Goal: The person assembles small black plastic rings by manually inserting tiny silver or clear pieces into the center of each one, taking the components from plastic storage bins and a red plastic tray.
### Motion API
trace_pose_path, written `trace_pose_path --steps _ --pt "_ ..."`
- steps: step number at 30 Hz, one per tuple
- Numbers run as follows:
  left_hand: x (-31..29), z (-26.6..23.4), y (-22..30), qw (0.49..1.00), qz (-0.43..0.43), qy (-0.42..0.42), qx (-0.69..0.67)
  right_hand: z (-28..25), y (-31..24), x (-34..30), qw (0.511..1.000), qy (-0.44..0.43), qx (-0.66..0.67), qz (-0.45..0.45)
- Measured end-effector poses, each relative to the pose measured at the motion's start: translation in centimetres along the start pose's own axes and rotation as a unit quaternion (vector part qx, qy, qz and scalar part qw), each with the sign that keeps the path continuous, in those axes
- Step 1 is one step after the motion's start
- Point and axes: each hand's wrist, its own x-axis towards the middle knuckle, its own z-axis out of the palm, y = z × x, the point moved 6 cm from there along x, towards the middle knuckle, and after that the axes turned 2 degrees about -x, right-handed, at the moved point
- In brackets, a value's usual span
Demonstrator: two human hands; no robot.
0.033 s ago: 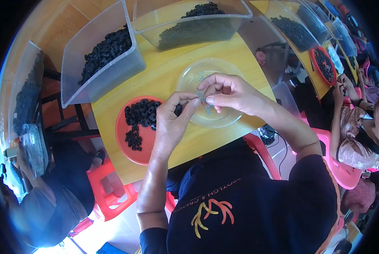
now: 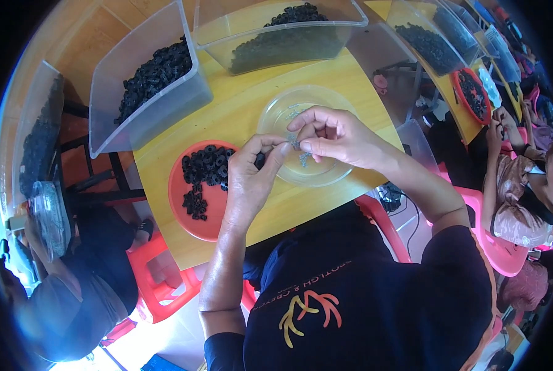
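Note:
My left hand (image 2: 252, 179) is closed, thumb and forefinger pinched together over the near-left part of a round clear plastic bowl (image 2: 270, 123). A black part (image 2: 260, 161) shows in the curl of its fingers. Just to the right, my right hand (image 2: 335, 136) also pinches, its fingertips meeting those of the left. Whatever lies between the fingertips is tiny and greyish, too small to name. Small silvery pieces (image 2: 303, 159) lie in the bowl beneath. Left of my left hand sits a red-orange round plate (image 2: 205, 229) with black ribbed ring-like parts (image 2: 208, 164) and smaller black bits (image 2: 195, 203).
Two large clear bins of black parts stand at the far side, one at the left (image 2: 159, 105) and one in the middle (image 2: 282, 52). All this rests on a yellow wooden table (image 2: 159, 210). Co-workers sit at the left (image 2: 85, 290) and right (image 2: 523, 191), with red stools (image 2: 165, 278) nearby.

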Motion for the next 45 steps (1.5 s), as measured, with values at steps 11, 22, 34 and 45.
trace_pose_path --steps 11,22,34,45 --pt "0.5 1.0 -0.2 0.997 -0.074 0.024 0.000 0.4 -2.1 -0.6 0.921 0.151 -0.303 -0.191" --pt "0.4 1.5 -0.7 0.972 -0.119 0.007 -0.204 0.6 -3.3 -1.2 0.883 0.197 -0.329 -0.272" --pt "0.7 0.8 3.5 0.979 0.134 0.012 0.153 0.5 -3.3 -0.9 0.930 0.122 -0.289 -0.190" --pt "1.7 -0.5 -0.4 0.983 -0.117 0.032 -0.134 0.3 -2.7 -0.6 0.910 0.106 -0.350 -0.197"
